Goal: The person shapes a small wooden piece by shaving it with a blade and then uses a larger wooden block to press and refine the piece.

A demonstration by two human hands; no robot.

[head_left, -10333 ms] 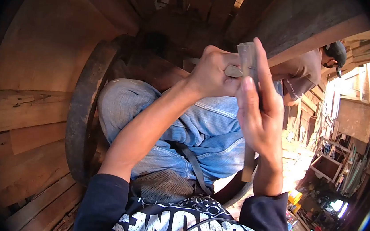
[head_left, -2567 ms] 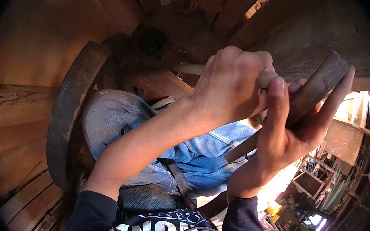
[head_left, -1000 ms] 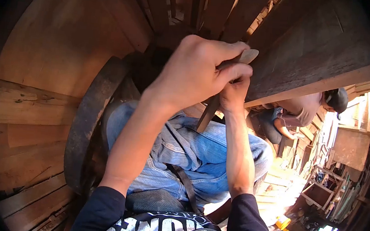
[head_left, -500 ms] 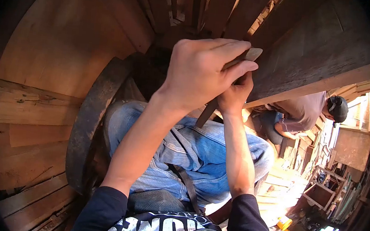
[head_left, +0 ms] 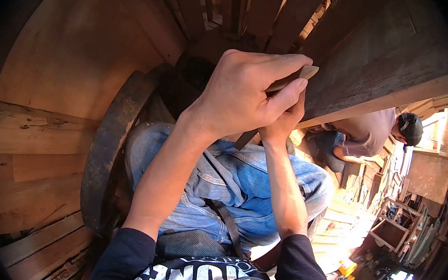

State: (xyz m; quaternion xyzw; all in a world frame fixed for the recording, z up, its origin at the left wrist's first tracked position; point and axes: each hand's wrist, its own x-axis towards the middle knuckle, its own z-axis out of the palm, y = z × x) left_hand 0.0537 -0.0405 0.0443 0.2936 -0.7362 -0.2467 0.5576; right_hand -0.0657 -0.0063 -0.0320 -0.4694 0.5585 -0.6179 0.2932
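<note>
My left hand (head_left: pixel 247 91) is closed over a slim piece with a pale pointed tip (head_left: pixel 309 72), which sticks out between thumb and fingers. Just below and behind it, my right hand (head_left: pixel 282 125) is partly covered, its fingers curled; what it grips is hidden. A dark flat strip (head_left: pixel 246 139) shows under the two hands, above the jeans; whether it joins the pale-tipped piece cannot be seen. Both hands are beside the edge of a large dark wooden board (head_left: pixel 379 95).
A curved dark piece (head_left: pixel 109 145) stands left of my legs. Wooden planks (head_left: pixel 36 130) line the left side. At right, another person (head_left: pixel 367 132) in a dark cap bends forward. Beyond are a wooden frame (head_left: pixel 389 234), a yellow object (head_left: pixel 347 267) and scattered clutter.
The pale tip has shifted slightly down and now points more upward. My left hand has turned a little, and more of the held piece shows between thumb and fingers. My right hand is slightly lower.
</note>
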